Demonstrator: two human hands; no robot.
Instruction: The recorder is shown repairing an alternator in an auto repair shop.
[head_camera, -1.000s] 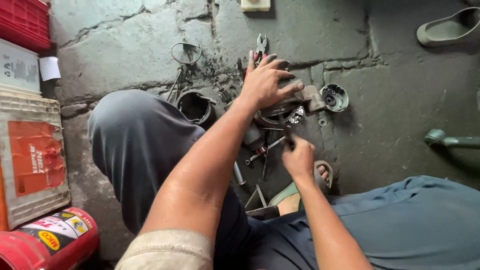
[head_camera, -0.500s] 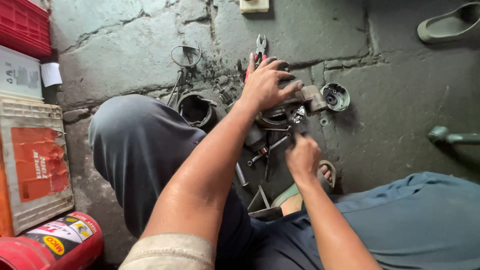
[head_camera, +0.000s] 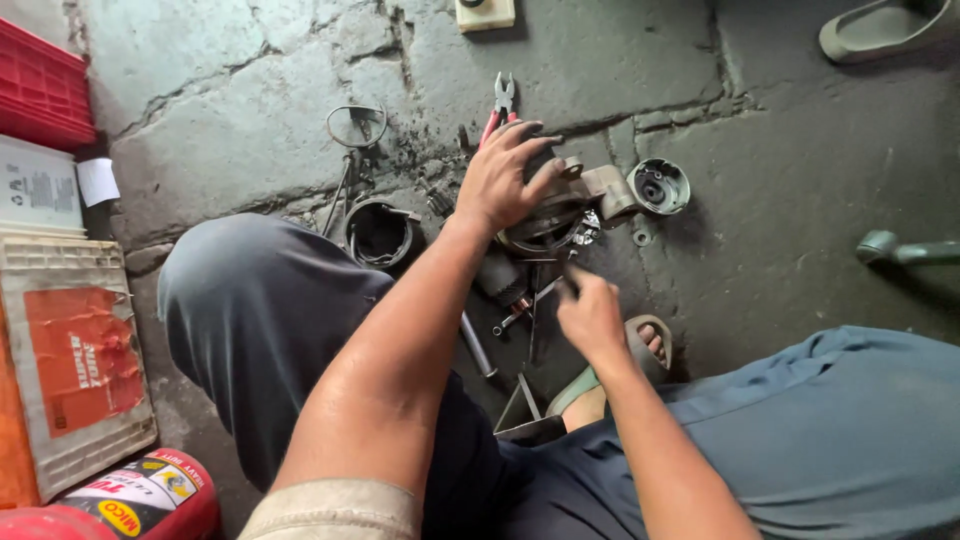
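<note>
A cracked, oil-stained concrete floor (head_camera: 250, 110) fills the view, with the person's knees in grey-blue trousers spread to either side. At the centre lies a greasy metal motor part (head_camera: 565, 205). The left hand (head_camera: 505, 175) rests on top of it, fingers spread and curled over its rim, pressing it down. Just below, toward 5 o'clock from the part, the right hand (head_camera: 590, 315) is closed with its fingertips pinched together; it seems to grip a thin tool aimed at the part, though the tool is too small and dark to make out.

Red-handled pliers (head_camera: 497, 108) lie at 12 o'clock from the left hand, partly under its fingers. A round metal cap (head_camera: 659, 186) sits at 3 o'clock from the part, just beside it. A dark ring housing (head_camera: 379, 230) lies at 9 o'clock, near the left knee, with a wire loop (head_camera: 357, 125) above it. A bolt (head_camera: 512, 318) and a rod (head_camera: 477, 345) lie below the part. At the far left sits a battery (head_camera: 75, 360), with a red can (head_camera: 150, 495) at 7 o'clock. A sandalled foot (head_camera: 645, 345) shows beside the right hand.
</note>
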